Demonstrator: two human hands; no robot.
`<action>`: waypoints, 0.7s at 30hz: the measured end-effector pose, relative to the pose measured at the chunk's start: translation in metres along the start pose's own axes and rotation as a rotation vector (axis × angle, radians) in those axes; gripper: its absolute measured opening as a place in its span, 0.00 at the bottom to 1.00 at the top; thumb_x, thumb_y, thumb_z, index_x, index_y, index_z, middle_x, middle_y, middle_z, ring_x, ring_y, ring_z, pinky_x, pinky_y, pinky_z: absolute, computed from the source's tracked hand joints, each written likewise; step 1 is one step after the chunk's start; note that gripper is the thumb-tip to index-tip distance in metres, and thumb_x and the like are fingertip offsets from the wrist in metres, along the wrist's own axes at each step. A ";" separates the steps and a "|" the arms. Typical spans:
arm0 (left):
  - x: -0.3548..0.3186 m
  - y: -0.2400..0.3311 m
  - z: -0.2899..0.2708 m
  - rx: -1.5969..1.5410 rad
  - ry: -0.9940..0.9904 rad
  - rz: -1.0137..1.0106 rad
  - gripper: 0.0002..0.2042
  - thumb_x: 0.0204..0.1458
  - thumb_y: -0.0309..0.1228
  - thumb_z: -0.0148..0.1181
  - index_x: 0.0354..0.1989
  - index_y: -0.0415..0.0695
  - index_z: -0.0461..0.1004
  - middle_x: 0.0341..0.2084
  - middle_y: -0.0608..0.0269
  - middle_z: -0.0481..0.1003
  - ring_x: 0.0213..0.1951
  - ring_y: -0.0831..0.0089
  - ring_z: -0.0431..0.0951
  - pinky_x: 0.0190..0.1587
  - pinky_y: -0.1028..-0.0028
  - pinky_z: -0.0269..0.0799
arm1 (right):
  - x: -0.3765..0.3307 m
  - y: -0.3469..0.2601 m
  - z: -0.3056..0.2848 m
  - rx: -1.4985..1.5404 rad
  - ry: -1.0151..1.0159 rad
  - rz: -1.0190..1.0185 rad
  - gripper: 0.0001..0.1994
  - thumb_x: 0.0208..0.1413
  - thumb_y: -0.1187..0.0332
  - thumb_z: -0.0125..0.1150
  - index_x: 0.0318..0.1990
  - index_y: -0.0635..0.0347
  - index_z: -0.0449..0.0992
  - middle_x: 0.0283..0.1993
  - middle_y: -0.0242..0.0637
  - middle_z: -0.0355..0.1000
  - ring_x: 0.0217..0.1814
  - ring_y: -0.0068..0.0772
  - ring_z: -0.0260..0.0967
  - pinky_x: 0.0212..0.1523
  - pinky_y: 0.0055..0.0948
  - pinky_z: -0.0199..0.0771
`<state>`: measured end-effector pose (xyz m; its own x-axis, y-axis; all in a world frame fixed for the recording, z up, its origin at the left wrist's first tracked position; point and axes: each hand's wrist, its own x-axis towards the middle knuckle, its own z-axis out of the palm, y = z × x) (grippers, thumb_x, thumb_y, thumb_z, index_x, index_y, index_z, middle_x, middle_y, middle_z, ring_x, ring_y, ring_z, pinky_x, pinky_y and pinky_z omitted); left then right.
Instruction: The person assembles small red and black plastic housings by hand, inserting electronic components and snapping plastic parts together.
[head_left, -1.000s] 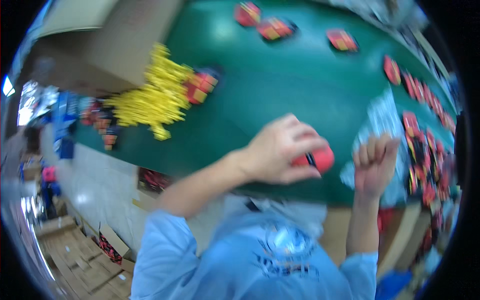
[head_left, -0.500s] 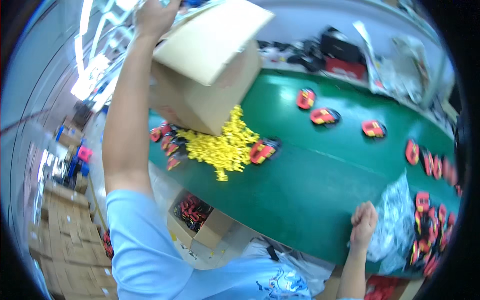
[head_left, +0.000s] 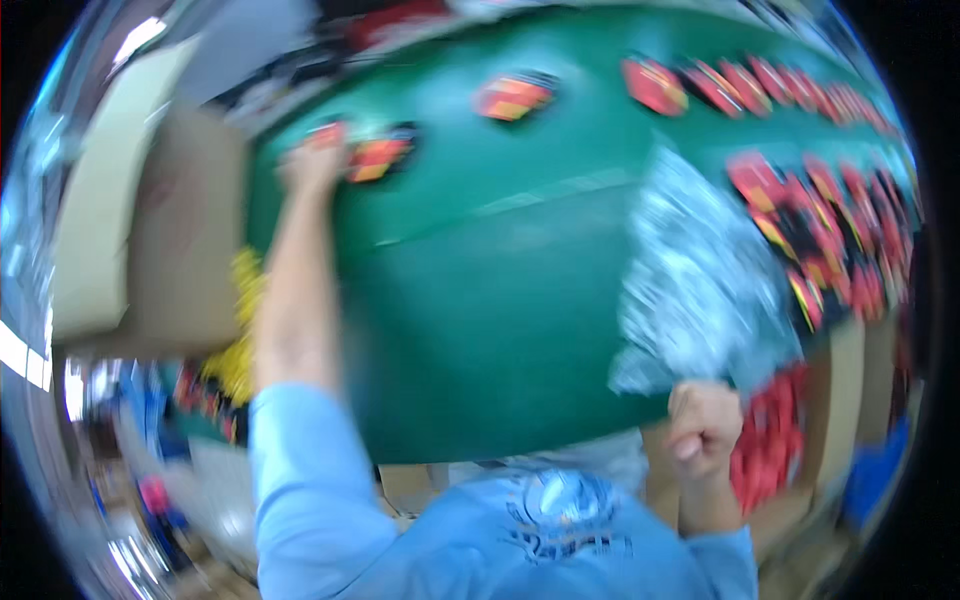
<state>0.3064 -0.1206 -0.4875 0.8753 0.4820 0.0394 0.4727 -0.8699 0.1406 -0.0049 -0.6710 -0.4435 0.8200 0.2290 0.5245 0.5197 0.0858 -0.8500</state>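
Observation:
The picture is blurred by motion. My left hand [head_left: 314, 162] reaches far over the green table [head_left: 500, 300], beside a red and orange piece [head_left: 378, 157] and the right edge of a big cardboard box [head_left: 150, 230]. Its grip is too smeared to read. My right hand [head_left: 704, 425] is a closed fist at the table's near edge, clenched on the lower corner of a crinkled clear plastic bag [head_left: 700, 285] that lies on the table.
A yellow pile [head_left: 243, 325] shows below the box. Several red and orange pieces [head_left: 820, 230] crowd the right side, with another one [head_left: 513, 96] at the back. Cartons and red goods [head_left: 770, 440] sit under the table's right end.
The view has swung to the right. The cardboard box, held high over the yellow pile before, now sits lower at the left. My left arm stretches across the table. My right fist stays at the plastic.

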 end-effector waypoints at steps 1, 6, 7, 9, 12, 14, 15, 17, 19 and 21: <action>0.004 -0.027 -0.009 -0.043 0.000 -0.108 0.48 0.50 0.76 0.48 0.57 0.39 0.79 0.58 0.39 0.75 0.62 0.49 0.75 0.65 0.56 0.68 | -0.008 -0.008 -0.025 -0.160 0.042 -0.006 0.22 0.61 0.51 0.68 0.21 0.54 0.77 0.17 0.26 0.66 0.16 0.27 0.61 0.18 0.30 0.57; -0.014 0.016 -0.019 -0.874 -0.156 0.131 0.22 0.64 0.44 0.60 0.53 0.36 0.79 0.45 0.59 0.80 0.43 0.73 0.80 0.50 0.73 0.75 | -0.086 -0.025 -0.160 -0.668 0.972 0.434 0.17 0.73 0.60 0.52 0.40 0.64 0.80 0.29 0.27 0.67 0.27 0.14 0.57 0.29 0.23 0.58; -0.047 0.011 -0.032 -1.176 -0.195 0.263 0.19 0.68 0.38 0.57 0.58 0.35 0.75 0.49 0.57 0.79 0.44 0.73 0.80 0.49 0.74 0.75 | -0.086 -0.021 -0.179 -0.956 0.866 0.440 0.15 0.72 0.61 0.54 0.46 0.65 0.81 0.32 0.27 0.71 0.32 0.15 0.63 0.34 0.21 0.64; -0.118 0.008 -0.064 -0.924 -0.184 0.433 0.23 0.66 0.36 0.59 0.65 0.34 0.69 0.50 0.57 0.78 0.48 0.72 0.79 0.53 0.73 0.73 | -0.116 -0.002 -0.210 -0.842 1.054 0.595 0.14 0.73 0.60 0.53 0.49 0.60 0.80 0.34 0.24 0.70 0.29 0.17 0.60 0.31 0.19 0.61; -0.223 0.062 -0.062 -0.488 -0.107 0.983 0.25 0.52 0.28 0.65 0.60 0.33 0.71 0.52 0.53 0.74 0.53 0.62 0.74 0.59 0.65 0.68 | -0.073 -0.012 -0.189 -1.011 0.811 0.390 0.10 0.68 0.65 0.60 0.44 0.63 0.82 0.33 0.28 0.73 0.33 0.16 0.66 0.35 0.20 0.66; -0.277 0.066 -0.055 -0.344 -0.109 1.084 0.31 0.43 0.30 0.69 0.59 0.35 0.72 0.46 0.48 0.74 0.49 0.52 0.74 0.56 0.60 0.70 | -0.051 -0.014 -0.171 -1.084 0.557 0.287 0.09 0.65 0.65 0.64 0.39 0.63 0.83 0.30 0.33 0.74 0.35 0.15 0.69 0.37 0.22 0.69; -0.294 0.067 -0.053 -0.294 -0.123 1.120 0.32 0.41 0.30 0.70 0.59 0.35 0.72 0.46 0.48 0.73 0.49 0.51 0.73 0.54 0.59 0.70 | -0.044 -0.013 -0.183 -1.063 0.552 0.281 0.09 0.63 0.65 0.66 0.38 0.63 0.83 0.28 0.33 0.74 0.33 0.15 0.69 0.35 0.23 0.69; -0.318 0.069 -0.044 -0.280 -0.175 1.139 0.32 0.41 0.29 0.69 0.60 0.35 0.72 0.48 0.48 0.73 0.49 0.51 0.73 0.55 0.58 0.70 | -0.074 0.006 -0.221 -1.024 0.788 0.378 0.13 0.62 0.60 0.68 0.38 0.64 0.83 0.22 0.33 0.75 0.25 0.20 0.69 0.30 0.28 0.70; -0.333 0.058 -0.040 -0.323 -0.178 1.114 0.32 0.42 0.29 0.68 0.61 0.35 0.71 0.49 0.47 0.73 0.50 0.51 0.73 0.56 0.58 0.69 | -0.116 0.028 -0.248 -1.073 0.892 0.514 0.16 0.63 0.58 0.66 0.35 0.65 0.82 0.23 0.35 0.77 0.25 0.26 0.72 0.30 0.29 0.71; -0.337 0.060 -0.029 -0.386 -0.159 1.090 0.32 0.42 0.28 0.68 0.61 0.34 0.71 0.50 0.47 0.73 0.51 0.51 0.72 0.57 0.58 0.68 | -0.177 0.067 -0.265 -1.281 0.832 0.596 0.17 0.61 0.56 0.67 0.33 0.65 0.81 0.26 0.38 0.80 0.28 0.39 0.78 0.34 0.38 0.76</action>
<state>0.0368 -0.3320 -0.4634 0.8143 -0.5435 0.2039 -0.5759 -0.7123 0.4013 -0.0517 -0.9624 -0.5801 0.6411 -0.6568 0.3970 -0.3982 -0.7269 -0.5595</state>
